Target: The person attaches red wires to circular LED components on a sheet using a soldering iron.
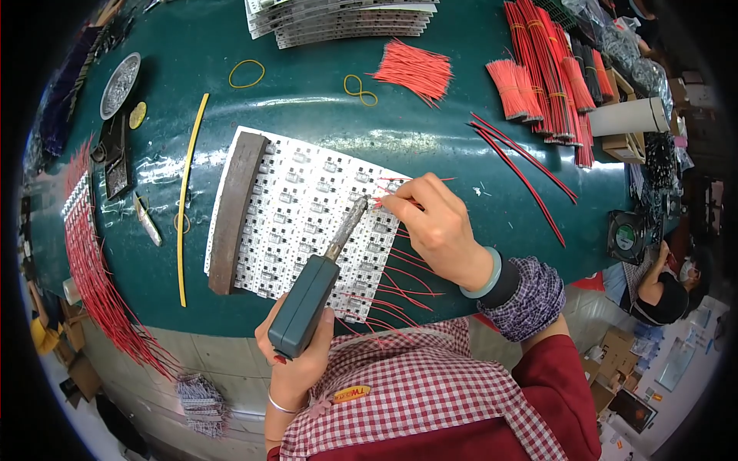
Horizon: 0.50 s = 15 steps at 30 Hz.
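Observation:
A white circuit board panel (pixel 288 207) with rows of small parts lies on the green table. My left hand (pixel 314 357) is closed around the dark green body of a soldering iron (pixel 306 303). Its metal tip reaches the panel's right side, close to my right fingertips. My right hand (pixel 438 227) pinches a thin red wire (pixel 415 203) at the panel's upper right edge. Several red wires (pixel 407 269) trail off the panel's right edge below that hand. A dark flat bar (pixel 238 215) rests across the panel's left side.
Loose red wires (pixel 415 71) lie in a pile beyond the panel, below stacked panels (pixel 346 23). Red wire bundles (pixel 546 77) fill the far right. At left are a yellow strip (pixel 192 200), a metal dish (pixel 121 86) and a wired panel (pixel 84 230). A small fan (pixel 626 234) stands right.

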Motion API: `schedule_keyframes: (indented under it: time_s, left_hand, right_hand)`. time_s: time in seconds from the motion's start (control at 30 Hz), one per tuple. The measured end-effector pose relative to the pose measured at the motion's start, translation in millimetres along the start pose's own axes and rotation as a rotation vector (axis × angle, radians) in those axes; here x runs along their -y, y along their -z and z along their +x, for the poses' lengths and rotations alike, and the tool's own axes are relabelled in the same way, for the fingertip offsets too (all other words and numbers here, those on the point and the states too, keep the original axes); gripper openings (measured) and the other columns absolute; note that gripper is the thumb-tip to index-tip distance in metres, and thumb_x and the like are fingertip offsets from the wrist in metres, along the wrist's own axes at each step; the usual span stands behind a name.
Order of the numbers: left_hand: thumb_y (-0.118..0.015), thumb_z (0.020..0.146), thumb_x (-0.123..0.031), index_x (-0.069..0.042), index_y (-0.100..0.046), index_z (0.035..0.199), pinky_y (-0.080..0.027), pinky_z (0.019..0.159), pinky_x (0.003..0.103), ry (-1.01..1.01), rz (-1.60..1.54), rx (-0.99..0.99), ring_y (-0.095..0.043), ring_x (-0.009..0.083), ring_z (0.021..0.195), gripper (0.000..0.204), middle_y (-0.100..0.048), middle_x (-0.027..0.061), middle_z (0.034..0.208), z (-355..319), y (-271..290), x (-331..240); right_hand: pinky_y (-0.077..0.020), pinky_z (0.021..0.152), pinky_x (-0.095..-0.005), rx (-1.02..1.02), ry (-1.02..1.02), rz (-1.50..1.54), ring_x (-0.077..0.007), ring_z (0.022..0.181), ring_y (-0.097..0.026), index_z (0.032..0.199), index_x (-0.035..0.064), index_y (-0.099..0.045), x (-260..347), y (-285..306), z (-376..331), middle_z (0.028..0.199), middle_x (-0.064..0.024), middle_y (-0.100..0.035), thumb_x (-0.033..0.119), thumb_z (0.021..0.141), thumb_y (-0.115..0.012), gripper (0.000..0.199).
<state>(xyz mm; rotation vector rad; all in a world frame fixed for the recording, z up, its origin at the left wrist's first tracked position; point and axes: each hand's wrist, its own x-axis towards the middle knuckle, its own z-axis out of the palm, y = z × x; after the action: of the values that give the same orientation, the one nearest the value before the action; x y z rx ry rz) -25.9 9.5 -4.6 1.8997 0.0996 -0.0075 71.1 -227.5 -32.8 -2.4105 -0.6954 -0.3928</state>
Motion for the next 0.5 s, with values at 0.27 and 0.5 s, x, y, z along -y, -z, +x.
schedule_keyframes:
  time_s: [0.27, 0.5]
  left_hand:
    - [-0.073, 0.078, 0.006, 0.008, -0.068, 0.093, -0.049, 0.059, 0.025, 0.091, -0.049, 0.002, -0.061, 0.0111, 0.066, 0.016, -0.067, 0.0087, 0.082, -1.5, -1.1, -1.5]
    - [-0.073, 0.078, 0.005, 0.008, -0.068, 0.092, -0.047, 0.056, 0.026, 0.057, -0.007, 0.014, -0.059, 0.0126, 0.061, 0.015, -0.065, 0.0093, 0.079, -2.2, -1.1, 1.7]
  right_hand:
    - [-0.0513, 0.062, -0.0344, 0.015, -0.013, -0.024, -0.0255, 0.078, -0.06, 0.098, 0.0004, -0.068, 0.7, -1.1, -0.7, 0.088, -0.0102, -0.06, -0.009, 0.069, -0.065, 0.031]
    - [-0.0521, 0.063, -0.034, 0.03, -0.001, -0.079, -0.0252, 0.079, -0.06, 0.098, 0.0004, -0.068, 2.5, -1.9, -0.6, 0.089, -0.0099, -0.06, -0.006, 0.069, -0.067, 0.03]
